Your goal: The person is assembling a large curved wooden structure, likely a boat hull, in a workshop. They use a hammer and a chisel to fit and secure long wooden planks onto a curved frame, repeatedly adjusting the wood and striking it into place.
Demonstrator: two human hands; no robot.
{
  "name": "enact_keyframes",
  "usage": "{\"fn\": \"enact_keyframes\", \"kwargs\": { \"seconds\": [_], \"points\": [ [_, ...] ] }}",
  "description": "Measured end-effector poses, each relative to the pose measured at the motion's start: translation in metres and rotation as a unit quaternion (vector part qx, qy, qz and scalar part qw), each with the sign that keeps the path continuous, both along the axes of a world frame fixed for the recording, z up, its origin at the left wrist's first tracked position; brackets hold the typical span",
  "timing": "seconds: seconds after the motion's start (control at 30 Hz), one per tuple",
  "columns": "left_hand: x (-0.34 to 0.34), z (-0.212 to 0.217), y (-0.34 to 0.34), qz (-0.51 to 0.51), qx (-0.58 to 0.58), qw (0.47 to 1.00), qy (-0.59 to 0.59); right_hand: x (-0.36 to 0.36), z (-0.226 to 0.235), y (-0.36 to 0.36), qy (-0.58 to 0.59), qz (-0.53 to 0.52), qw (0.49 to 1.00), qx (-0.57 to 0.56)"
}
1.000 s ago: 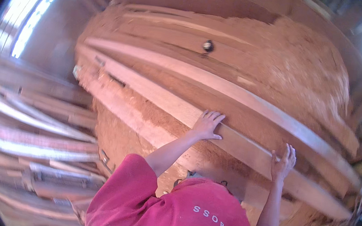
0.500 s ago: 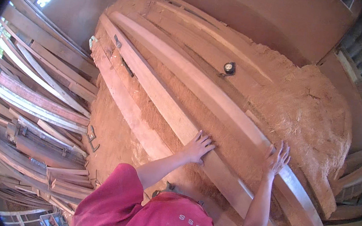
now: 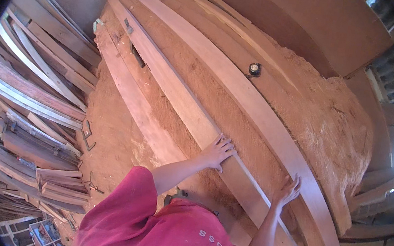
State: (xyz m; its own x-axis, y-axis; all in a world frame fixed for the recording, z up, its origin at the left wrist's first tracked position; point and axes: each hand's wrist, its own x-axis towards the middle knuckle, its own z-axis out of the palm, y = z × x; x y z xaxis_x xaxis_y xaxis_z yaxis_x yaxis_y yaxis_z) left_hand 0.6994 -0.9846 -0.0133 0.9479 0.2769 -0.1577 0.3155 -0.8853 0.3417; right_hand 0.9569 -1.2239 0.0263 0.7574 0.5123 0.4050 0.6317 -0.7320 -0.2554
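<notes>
My left hand [image 3: 218,153] rests on the middle wooden plank [image 3: 193,115], fingers spread over its upper face near the right edge. My right hand [image 3: 288,190] is at the left edge of a second long plank [image 3: 252,102], fingers stretched out, not wrapped round it. That second plank lies with its broad, smooth face up and looks curved through the lens. Both planks run from far left to near right over a bed of sawdust. A hammer-like tool [image 3: 128,26] sits on the far part of the middle plank.
A black tape measure [image 3: 255,70] lies right of the second plank. Another flat board [image 3: 129,98] is on the left, with a dark bar-shaped tool [image 3: 137,55] beside it. Stacked timber [image 3: 41,81] fills the left side. Metal clamps [image 3: 88,136] lie on the floor. Sawdust [image 3: 324,118] is heaped at right.
The second plank has turned from showing a top edge and side to lying broad face up. My right hand has slipped from its top to its left edge. My left hand stays on the middle plank.
</notes>
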Motion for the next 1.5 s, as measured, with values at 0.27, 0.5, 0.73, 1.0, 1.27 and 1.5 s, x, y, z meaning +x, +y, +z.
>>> {"fn": "enact_keyframes", "kwargs": {
  "seconds": [0.27, 0.5, 0.73, 1.0, 1.27, 1.5],
  "points": [
    [-0.028, 0.008, -0.008, 0.019, 0.011, 0.998, -0.061, -0.204, -0.008, -0.136, 0.086, -0.005, 0.995, 0.055],
    [-0.147, -0.019, -0.073, 0.127, -0.084, 0.974, -0.167, -0.279, -0.018, -0.163, 0.153, 0.003, 0.982, 0.109],
    [-0.392, -0.119, -0.118, 0.351, -0.230, 0.906, 0.058, -0.319, -0.034, -0.150, 0.387, 0.033, 0.920, 0.045],
    [-0.574, -0.106, -0.088, 0.479, -0.149, 0.835, 0.226, -0.440, -0.077, -0.136, 0.337, 0.011, 0.937, 0.095],
    [-0.559, -0.084, -0.014, 0.461, -0.226, 0.857, 0.039, -0.531, -0.093, -0.090, 0.440, 0.134, 0.888, -0.013],
    [-0.621, -0.069, 0.096, 0.400, -0.260, 0.879, -0.015, -0.518, -0.095, 0.086, 0.306, 0.231, 0.923, -0.033]
  ]
}}
